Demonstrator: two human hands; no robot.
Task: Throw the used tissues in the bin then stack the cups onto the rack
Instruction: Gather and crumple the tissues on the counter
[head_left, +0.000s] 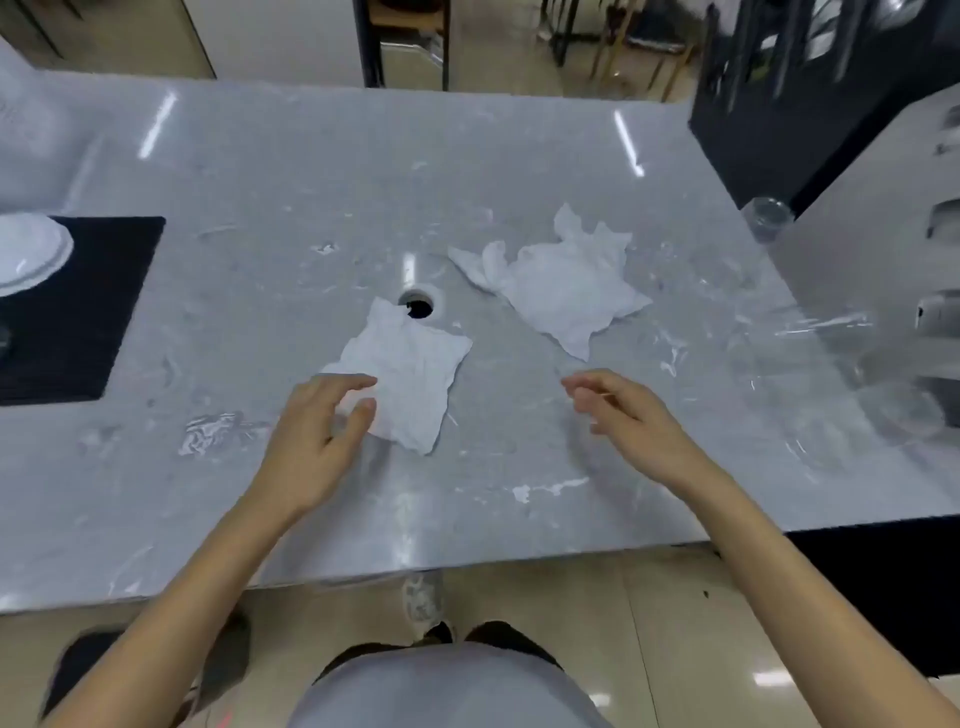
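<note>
Two crumpled white tissues lie on the grey marble table (311, 182). The near tissue (410, 379) sits just below a round hole (418, 306) in the tabletop. My left hand (317, 431) rests on its left edge, thumb and fingers touching the paper. The far tissue (566, 280) lies to the right of the hole. My right hand (623, 410) hovers below it with fingers apart, holding nothing. A clear cup (769, 215) stands at the table's right edge. Another clear cup (852, 364) lies blurred at the far right. I see no bin.
A black mat (104, 301) with a white plate (26, 254) lies at the left. A dark cabinet (810, 104) stands behind the right corner. Chairs stand beyond the table. The table's front edge runs just under my forearms.
</note>
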